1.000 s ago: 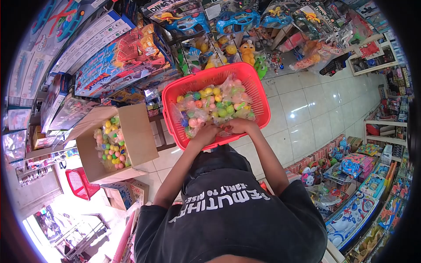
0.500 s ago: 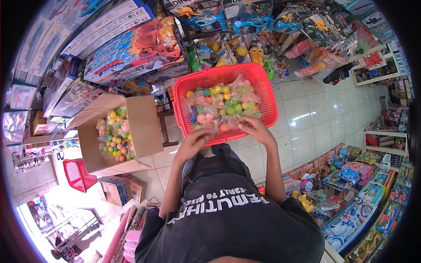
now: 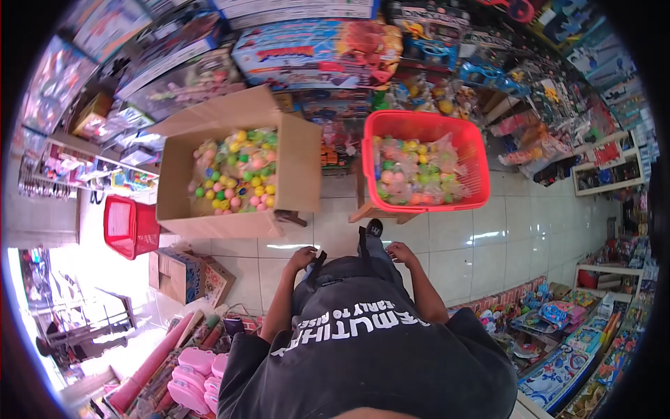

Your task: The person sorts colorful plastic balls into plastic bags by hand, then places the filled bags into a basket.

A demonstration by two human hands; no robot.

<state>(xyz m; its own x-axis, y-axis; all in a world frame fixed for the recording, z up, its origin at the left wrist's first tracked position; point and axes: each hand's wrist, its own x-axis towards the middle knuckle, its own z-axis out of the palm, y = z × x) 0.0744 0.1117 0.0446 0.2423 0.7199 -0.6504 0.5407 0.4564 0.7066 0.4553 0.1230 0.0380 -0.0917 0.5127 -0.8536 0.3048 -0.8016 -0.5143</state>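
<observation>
My left hand (image 3: 303, 258) is low beside my hip, its fingers loosely curled and too small to read clearly. On the other side, my right hand (image 3: 400, 253) hangs near my thigh with fingers apart and nothing in it. Neither hand touches the red basket (image 3: 427, 123), which stands on a wooden stool in front of me. Inside it lie bagged colourful balls (image 3: 412, 167). To the left, an open cardboard box (image 3: 299, 164) holds many more bagged balls (image 3: 237, 167) in yellow, pink and green.
Boxed toys (image 3: 300, 56) are stacked behind the box and basket. A second red basket (image 3: 130, 227) and a small carton (image 3: 171, 274) are at the left. Pink cases (image 3: 192, 380) lie at lower left; toy displays (image 3: 558, 370) line the lower right.
Both hands have left the bags in the red basket and dropped to my sides. The view has shifted left, so the cardboard box and basket now appear farther right.
</observation>
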